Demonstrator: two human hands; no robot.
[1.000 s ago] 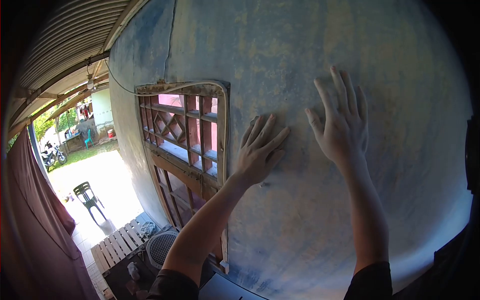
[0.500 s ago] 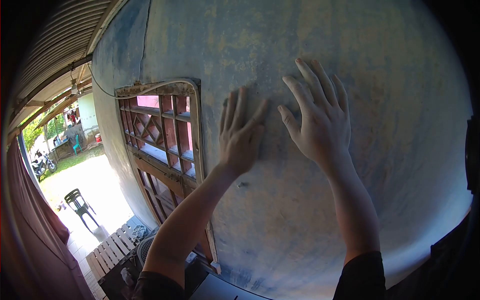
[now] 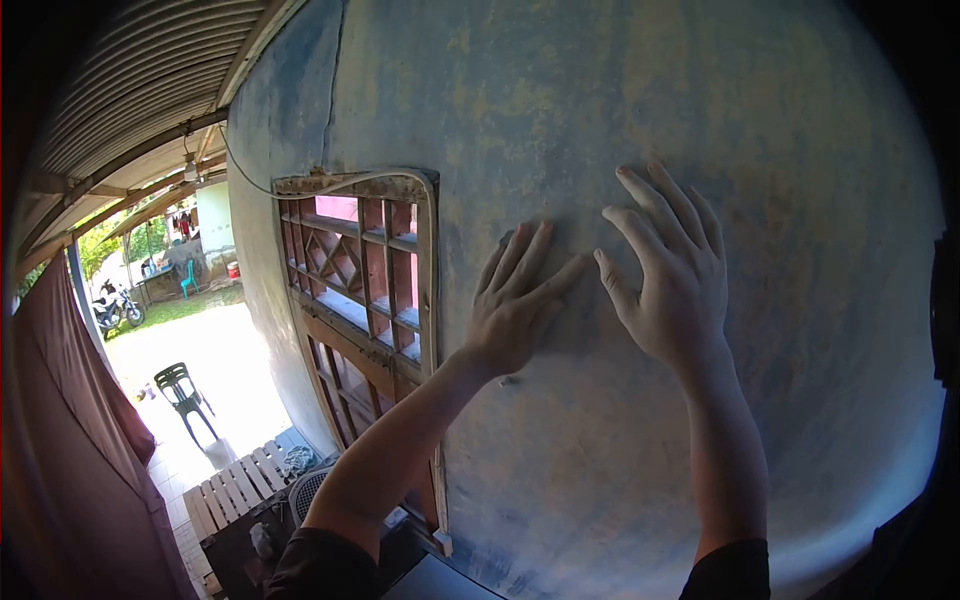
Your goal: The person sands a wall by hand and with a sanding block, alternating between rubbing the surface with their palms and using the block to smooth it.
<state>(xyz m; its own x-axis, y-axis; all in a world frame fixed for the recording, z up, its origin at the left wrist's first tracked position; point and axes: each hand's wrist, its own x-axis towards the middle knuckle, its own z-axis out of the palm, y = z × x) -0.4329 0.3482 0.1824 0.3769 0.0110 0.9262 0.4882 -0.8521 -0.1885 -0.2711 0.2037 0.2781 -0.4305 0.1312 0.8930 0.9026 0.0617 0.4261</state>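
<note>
A weathered blue-grey wall (image 3: 590,480) with patchy, faded paint fills most of the view. My left hand (image 3: 512,318) is open against it, fingers spread and pointing up, to the right of the window. Beside it on the right, my right hand (image 3: 672,275) is also open, with its fingers apart and slightly bent. Its fingertips are at the wall; whether the palm touches cannot be made out. Neither hand holds anything. A small peg or screw (image 3: 507,380) sticks out of the wall just below my left hand.
Left of my hands is a wooden-framed window (image 3: 350,255) with a cable (image 3: 330,184) running over it. Below stand a slatted wooden bench (image 3: 235,490) and a round fan-like grille (image 3: 308,492). Farther left are a dark plastic chair (image 3: 182,395), a brown curtain (image 3: 75,420) and a motorbike (image 3: 120,307).
The view has shifted, so the wall and window appear farther right. Both hands sit lower on the wall, still open, and the right thumb is nearer the left hand.
</note>
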